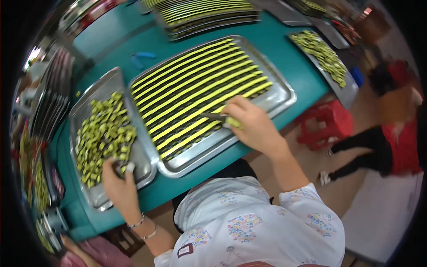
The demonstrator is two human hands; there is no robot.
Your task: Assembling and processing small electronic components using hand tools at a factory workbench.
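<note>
My right hand (pixel 254 126) is closed around a slim dark pointed tool (pixel 212 116), above the near right part of a metal tray (pixel 282 100). A small yellow-green piece (pixel 234 123) shows at its fingers. Straight rows of yellow-green and black pieces (pixel 195 95) fill most of that tray. My left hand (pixel 118 184) curls at the near edge of a second metal tray (pixel 98 91), its fingertips among a heap of loose yellow-green and black pieces (pixel 106 135). White covers its thumb tip. Something dark lies between thumb and fingers, too small to make out.
Both trays rest on a green table (pixel 111 40). Beyond stand stacked filled trays (pixel 209 26) and blue-handled pliers (pixel 141 58). Another tray of loose pieces (pixel 320 55) sits at the right edge, above a red stool (pixel 327 124). Racked trays (pixel 51 95) stand left. Another person (pixel 391 147) is at right.
</note>
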